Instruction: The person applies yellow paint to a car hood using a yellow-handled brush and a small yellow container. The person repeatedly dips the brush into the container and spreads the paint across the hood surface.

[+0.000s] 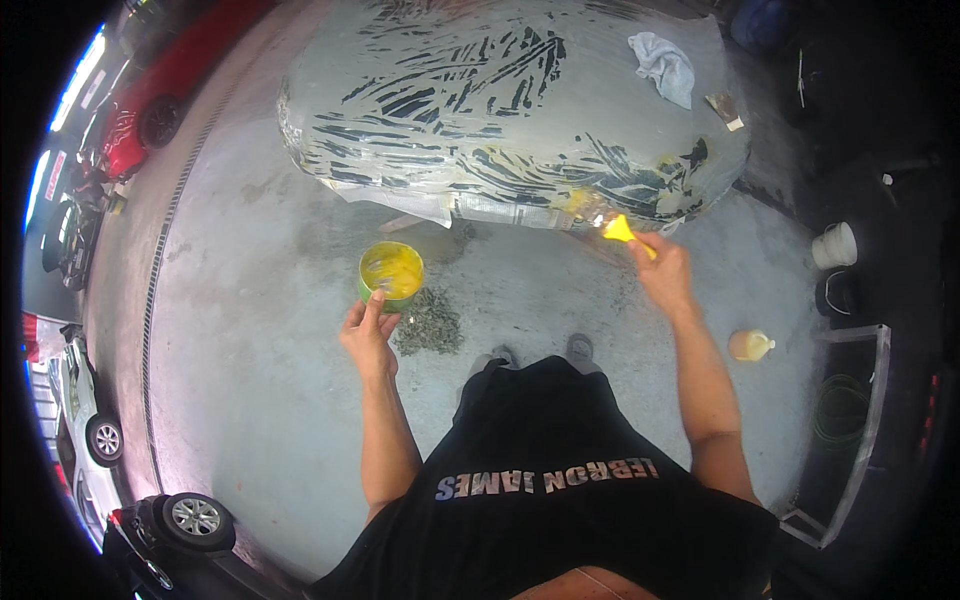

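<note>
My left hand point(370, 335) grips a green can point(400, 303), open at the top, with yellow material inside and smeared on its inner wall. My right hand point(663, 270) is closed round the yellow handle of a paintbrush point(620, 231). Its bristles are at the near edge of a large rounded grey piece point(420, 160) streaked with black, and look to be touching it; glare blurs that spot. Yellow smears show along this edge near the brush. Paper or sheeting point(400, 201) hangs below the same edge.
On the grey piece lie a pale blue cloth point(664, 68) and a small brown-and-white flat item point(725, 110). Dark debris point(430, 325) is scattered on the floor. To the right are a jug point(750, 346), a white bucket point(834, 246) and a metal frame point(880, 390). Cars point(195, 520) stand at left.
</note>
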The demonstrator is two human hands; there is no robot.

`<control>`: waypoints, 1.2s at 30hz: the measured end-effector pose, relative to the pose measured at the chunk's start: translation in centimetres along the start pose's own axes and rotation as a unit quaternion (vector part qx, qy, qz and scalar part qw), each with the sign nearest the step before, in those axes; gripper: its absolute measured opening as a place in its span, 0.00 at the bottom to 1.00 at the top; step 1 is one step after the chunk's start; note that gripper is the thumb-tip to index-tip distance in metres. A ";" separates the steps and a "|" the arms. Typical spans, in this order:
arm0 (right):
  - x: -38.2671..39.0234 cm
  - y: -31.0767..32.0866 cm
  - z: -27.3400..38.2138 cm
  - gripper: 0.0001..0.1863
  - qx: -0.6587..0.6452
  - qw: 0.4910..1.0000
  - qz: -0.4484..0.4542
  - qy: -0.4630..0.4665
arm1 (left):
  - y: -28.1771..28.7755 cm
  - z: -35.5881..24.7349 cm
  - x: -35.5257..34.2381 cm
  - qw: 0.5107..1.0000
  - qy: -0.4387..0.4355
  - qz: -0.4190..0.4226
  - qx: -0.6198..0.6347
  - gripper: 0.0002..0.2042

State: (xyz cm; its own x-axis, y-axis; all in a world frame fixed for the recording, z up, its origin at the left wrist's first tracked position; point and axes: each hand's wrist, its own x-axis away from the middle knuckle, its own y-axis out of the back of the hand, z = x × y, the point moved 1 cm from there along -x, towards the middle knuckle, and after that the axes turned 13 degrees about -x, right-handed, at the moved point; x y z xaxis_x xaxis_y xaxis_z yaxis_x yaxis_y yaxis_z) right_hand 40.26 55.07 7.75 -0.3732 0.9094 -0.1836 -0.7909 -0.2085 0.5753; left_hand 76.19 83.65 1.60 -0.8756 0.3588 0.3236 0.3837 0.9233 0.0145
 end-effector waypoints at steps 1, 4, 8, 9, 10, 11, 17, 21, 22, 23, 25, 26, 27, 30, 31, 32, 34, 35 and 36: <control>-0.3 1.5 0.4 0.15 0.029 0.999 0.014 -0.008 | 0.0 -0.1 0.1 1.000 0.002 0.000 0.004 0.28; -0.6 4.8 1.0 0.13 0.100 0.993 0.001 0.056 | 0.0 -0.2 0.8 1.000 0.003 -0.015 0.019 0.28; -0.9 3.9 2.9 0.12 0.101 0.980 0.033 0.170 | -0.9 -0.3 1.5 0.999 0.004 -0.014 0.031 0.29; -1.0 3.1 3.0 0.13 0.126 0.972 0.045 0.194 | -1.2 -0.1 1.5 1.000 0.004 -0.013 0.029 0.29; -1.3 2.7 2.9 0.15 0.152 0.962 0.056 0.218 | -1.4 0.0 1.5 1.000 0.004 -0.012 0.027 0.29; -1.6 2.5 2.6 0.16 0.165 0.954 0.063 0.243 | -1.7 0.0 1.6 1.000 0.004 -0.013 0.028 0.29; -3.1 2.9 -2.7 0.21 0.232 0.912 0.114 0.319 | -2.8 1.0 2.6 0.999 0.003 -0.036 0.032 0.29; -2.5 6.4 -5.7 0.20 0.194 0.923 0.138 0.303 | -2.9 1.3 4.1 0.999 0.004 -0.046 0.028 0.29; -2.7 7.3 -5.6 0.20 0.189 0.927 0.143 0.292 | -3.2 1.4 4.3 0.998 0.004 -0.048 0.027 0.29; -3.0 7.5 -4.5 0.19 0.176 0.927 0.132 0.304 | -3.5 1.5 4.6 0.998 0.003 -0.049 0.033 0.29; -3.6 6.9 -2.4 0.18 0.151 0.927 0.106 0.326 | -4.4 1.4 5.2 0.998 0.000 -0.046 0.042 0.29; -4.1 6.0 -1.8 0.18 0.145 0.929 0.114 0.322 | -5.2 1.5 5.4 0.998 0.001 -0.045 0.043 0.28; -4.9 4.7 -1.2 0.18 0.139 0.931 0.121 0.316 | -6.0 1.5 5.5 0.998 0.001 -0.043 0.042 0.28; -5.2 1.8 0.2 0.17 0.127 0.941 0.144 0.280 | -8.0 1.9 5.8 0.998 0.002 -0.029 0.048 0.28; -5.3 1.3 0.4 0.17 0.123 0.944 0.153 0.267 | -8.4 2.0 6.0 0.998 0.002 -0.026 0.053 0.29; -5.0 1.8 -0.2 0.17 0.132 0.942 0.160 0.264 | -8.7 1.9 6.3 0.998 0.002 -0.030 0.056 0.29; -4.0 4.0 -2.0 0.17 0.150 0.938 0.173 0.259 | -9.1 1.7 6.9 0.997 0.003 -0.040 0.062 0.29; -4.0 5.4 -2.8 0.17 0.153 0.936 0.160 0.275 | -9.3 1.9 7.0 0.997 0.003 -0.040 0.065 0.28; -4.0 6.9 -3.7 0.17 0.155 0.933 0.148 0.291 | -9.3 2.1 7.1 0.997 0.002 -0.041 0.068 0.28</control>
State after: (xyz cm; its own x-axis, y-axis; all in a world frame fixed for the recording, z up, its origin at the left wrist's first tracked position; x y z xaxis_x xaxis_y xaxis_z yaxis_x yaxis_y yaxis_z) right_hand 34.50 48.62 9.53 -0.8240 0.4611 -0.3293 -0.4670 -0.2234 0.8556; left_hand 65.81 77.92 1.74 -0.9006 0.2815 0.3310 0.2676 0.9595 -0.0880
